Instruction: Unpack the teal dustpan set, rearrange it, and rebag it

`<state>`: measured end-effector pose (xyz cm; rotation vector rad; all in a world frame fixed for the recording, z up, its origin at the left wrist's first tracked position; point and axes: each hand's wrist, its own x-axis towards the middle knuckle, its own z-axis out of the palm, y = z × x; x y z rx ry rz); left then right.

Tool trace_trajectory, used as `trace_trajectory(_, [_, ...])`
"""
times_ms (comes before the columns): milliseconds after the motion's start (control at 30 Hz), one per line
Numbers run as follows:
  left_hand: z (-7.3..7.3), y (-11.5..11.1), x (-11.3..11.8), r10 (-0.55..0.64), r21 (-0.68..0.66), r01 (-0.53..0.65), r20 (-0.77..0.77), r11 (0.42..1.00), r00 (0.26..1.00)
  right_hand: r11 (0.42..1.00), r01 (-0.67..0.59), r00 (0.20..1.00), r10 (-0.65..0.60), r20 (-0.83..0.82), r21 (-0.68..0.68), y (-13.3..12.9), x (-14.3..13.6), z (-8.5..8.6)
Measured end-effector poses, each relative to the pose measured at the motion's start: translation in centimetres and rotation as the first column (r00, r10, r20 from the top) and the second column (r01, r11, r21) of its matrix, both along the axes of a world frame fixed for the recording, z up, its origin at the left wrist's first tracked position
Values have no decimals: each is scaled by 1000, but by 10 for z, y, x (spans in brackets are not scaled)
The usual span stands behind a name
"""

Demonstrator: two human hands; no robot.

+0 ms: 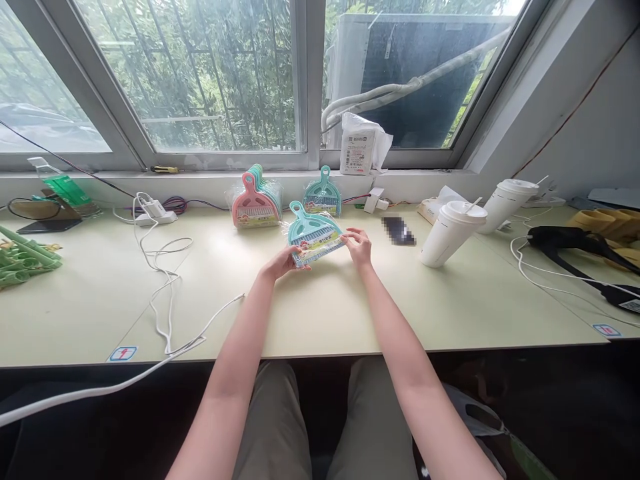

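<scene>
Both hands hold teal dustpan set [314, 237] in clear wrapper, just above desk [350, 313] mid-centre. Left hand [285, 261] pinches lower left corner; right hand [358, 245] grips right edge, fingers closed on pack. Step looks like inspecting or sorting pack. Next move needs steady two-hand hold while turning or setting down. Handle points away, up-left toward window; long axis runs handle-to-brush-edge. Pink-fronted stack [254, 202] and another teal set [323, 193] stand behind, apart.

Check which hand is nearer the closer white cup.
Right. The right hand grips the teal dustpan set beside the cup; the left hand is farther away.
</scene>
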<state>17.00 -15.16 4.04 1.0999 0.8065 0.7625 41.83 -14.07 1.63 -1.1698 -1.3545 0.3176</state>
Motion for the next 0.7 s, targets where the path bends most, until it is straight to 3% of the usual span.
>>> trace_trajectory(100, [3, -3, 2, -51, 26, 52, -31, 998, 998, 1000, 26, 1000, -26, -15, -9, 1, -6, -4])
trace_trajectory(300, [2, -4, -3, -104, 90, 110, -70, 990, 992, 1000, -15, 991, 17, 133, -14, 3, -10, -10])
trace_trajectory(500, [5, -8, -3, -81, 128, 90, -77, 988, 994, 991, -70, 997, 73, 19, -116, -1, -12, -7])
trace_trajectory(700, [7, -10, -2, -28, 136, 42, -101, 990, 994, 989, -71, 997, 69, -16, -129, -3, -13, -5])
